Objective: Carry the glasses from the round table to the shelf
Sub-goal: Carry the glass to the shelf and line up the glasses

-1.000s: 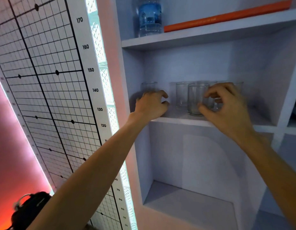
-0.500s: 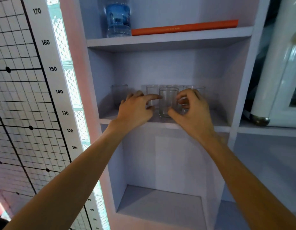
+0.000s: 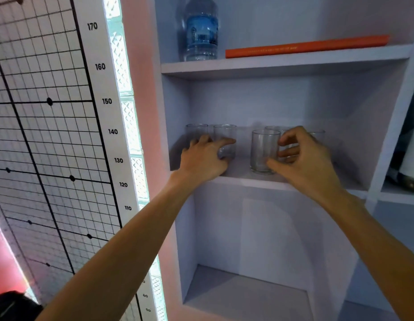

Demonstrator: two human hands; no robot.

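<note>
Clear glass tumblers stand in a row on the middle shelf (image 3: 243,179), so most of the carrying looks done. Just beyond the knuckles of the left hand (image 3: 202,158) stands the leftmost glass (image 3: 196,133), untouched. That hand curls round the base of the second glass (image 3: 225,136), thumb and fingers closed on it, and the glass seems to rest on the board. Between the two hands is a bare gap of shelf. The right hand (image 3: 301,158) is half open, its thumb against the front glass (image 3: 264,150) low down and its fingers bent beside the rim; whether it grips or merely touches I cannot tell. Behind its fingers more glasses (image 3: 317,135) are partly hidden. The round table is out of sight, so whether any remain there cannot be judged; what is left here seems to be letting go.
</note>
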